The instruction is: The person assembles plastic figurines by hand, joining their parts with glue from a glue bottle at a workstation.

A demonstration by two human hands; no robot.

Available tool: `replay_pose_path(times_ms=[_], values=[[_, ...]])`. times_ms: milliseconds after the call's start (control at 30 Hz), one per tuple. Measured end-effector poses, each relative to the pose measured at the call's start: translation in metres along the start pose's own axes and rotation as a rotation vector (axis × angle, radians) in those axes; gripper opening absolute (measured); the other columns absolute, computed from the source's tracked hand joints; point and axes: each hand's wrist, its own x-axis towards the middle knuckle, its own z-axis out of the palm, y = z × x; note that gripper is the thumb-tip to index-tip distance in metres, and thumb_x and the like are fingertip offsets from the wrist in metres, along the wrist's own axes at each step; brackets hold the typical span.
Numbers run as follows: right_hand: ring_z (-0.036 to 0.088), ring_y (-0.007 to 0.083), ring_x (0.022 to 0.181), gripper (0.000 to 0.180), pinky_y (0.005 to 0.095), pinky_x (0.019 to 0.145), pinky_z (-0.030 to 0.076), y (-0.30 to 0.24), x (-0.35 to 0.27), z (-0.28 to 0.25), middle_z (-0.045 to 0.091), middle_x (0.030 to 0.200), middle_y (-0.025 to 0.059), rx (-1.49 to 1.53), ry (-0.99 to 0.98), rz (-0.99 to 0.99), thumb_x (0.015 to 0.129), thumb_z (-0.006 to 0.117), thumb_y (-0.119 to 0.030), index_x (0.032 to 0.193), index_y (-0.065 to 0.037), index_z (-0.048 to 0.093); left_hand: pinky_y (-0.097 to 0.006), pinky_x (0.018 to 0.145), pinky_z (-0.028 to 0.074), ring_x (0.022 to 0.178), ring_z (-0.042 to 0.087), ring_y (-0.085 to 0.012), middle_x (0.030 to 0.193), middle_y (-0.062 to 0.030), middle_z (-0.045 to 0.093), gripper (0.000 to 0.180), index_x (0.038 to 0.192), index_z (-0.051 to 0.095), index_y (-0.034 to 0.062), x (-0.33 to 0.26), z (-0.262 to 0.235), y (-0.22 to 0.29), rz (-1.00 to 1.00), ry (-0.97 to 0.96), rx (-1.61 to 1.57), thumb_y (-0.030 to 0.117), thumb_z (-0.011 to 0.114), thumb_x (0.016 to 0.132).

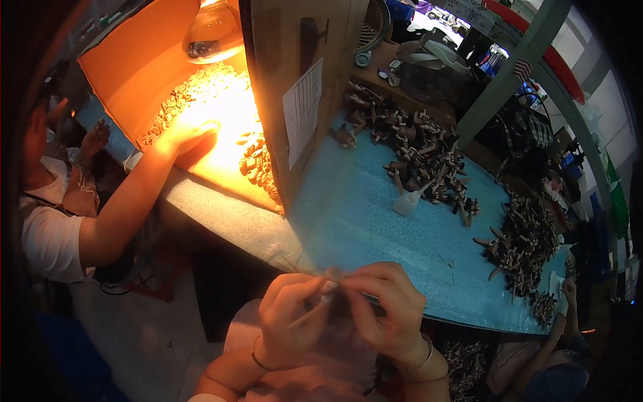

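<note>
In front of my body, just short of the table's near edge, both hands meet with their fingertips pinched together. My left hand (pixel 288 311) is closed on a small pale-brown piece (pixel 333 273), and a whitish bit shows at its fingers. The fingers of my right hand (pixel 388 301) are closed on the same piece from the other side. Its exact kind is too small and blurred to tell. On the blue tabletop (pixel 362 221) beyond my hands stands a white squeeze bottle (pixel 406 203) with a thin nozzle.
Many small brown figurines (pixel 425 154) lie heaped at the back, and another heap (pixel 522 241) lies at the right. At left, a lamp (pixel 214 33) lights a cardboard box (pixel 308 100) holding small parts (pixel 258 164). A co-worker's hand (pixel 191 134) reaches in; another co-worker's hand (pixel 569 291) is far right.
</note>
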Motion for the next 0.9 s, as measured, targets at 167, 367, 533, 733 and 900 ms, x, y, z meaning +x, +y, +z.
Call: replay_pose_path(times_ms=[167, 367, 533, 733, 900], values=[[0.06, 0.0249, 0.075, 0.019, 0.0314, 0.066, 0.047, 0.004, 0.001, -0.005, 0.063, 0.087, 0.0097, 0.026, 0.001, 0.023, 0.069, 0.067, 0.004, 0.088, -0.002, 0.064, -0.024, 0.063, 0.046, 0.074, 0.057, -0.0152, 0.09, -0.0124, 0.058, 0.026, 0.098, 0.056, -0.0017, 0.002, 0.0, -0.001, -0.047, -0.046, -0.09, -0.007, 0.065, 0.074], [0.059, 0.0253, 0.077, 0.024, 0.0319, 0.067, 0.046, 0.006, -0.001, -0.001, 0.062, 0.089, 0.0099, -0.018, 0.012, -0.023, 0.068, 0.066, 0.004, 0.091, -0.002, 0.063, -0.023, 0.063, 0.045, 0.072, 0.056, -0.0139, 0.088, -0.012, 0.057, 0.024, 0.097, 0.056, -0.0014, 0.005, 0.004, 0.003, -0.041, -0.008, -0.048, -0.007, 0.064, 0.076], [0.056, 0.0282, 0.089, 0.042, 0.036, 0.076, 0.044, 0.005, -0.003, -0.002, 0.056, 0.099, 0.0129, -0.06, -0.118, -0.016, 0.064, 0.068, 0.001, 0.104, -0.001, 0.056, -0.024, 0.063, 0.046, 0.073, 0.056, -0.0141, 0.091, -0.0119, 0.057, 0.024, 0.1, 0.055, -0.0013, -0.002, 0.012, -0.004, -0.052, 0.024, -0.072, -0.007, 0.062, 0.078], [0.053, 0.0305, 0.093, 0.053, 0.0391, 0.079, 0.042, 0.012, -0.009, 0.015, 0.049, 0.108, 0.0144, -0.27, -0.085, -0.119, 0.06, 0.07, -0.001, 0.109, -0.001, 0.05, -0.026, 0.068, 0.046, 0.079, 0.057, -0.0169, 0.096, -0.0129, 0.056, 0.026, 0.104, 0.054, -0.0008, -0.01, 0.027, -0.006, -0.237, 0.096, -0.274, -0.005, 0.062, 0.08], [0.052, 0.0271, 0.096, 0.06, 0.0393, 0.084, 0.042, 0.039, -0.011, 0.005, 0.047, 0.107, 0.013, 0.008, -0.092, 0.023, 0.059, 0.077, -0.005, 0.11, -0.002, 0.046, -0.029, 0.078, 0.045, 0.088, 0.054, -0.0181, 0.106, -0.0126, 0.05, 0.031, 0.11, 0.049, -0.0026, -0.006, 0.012, 0.001, -0.176, -0.126, -0.117, 0.001, 0.061, 0.082]])
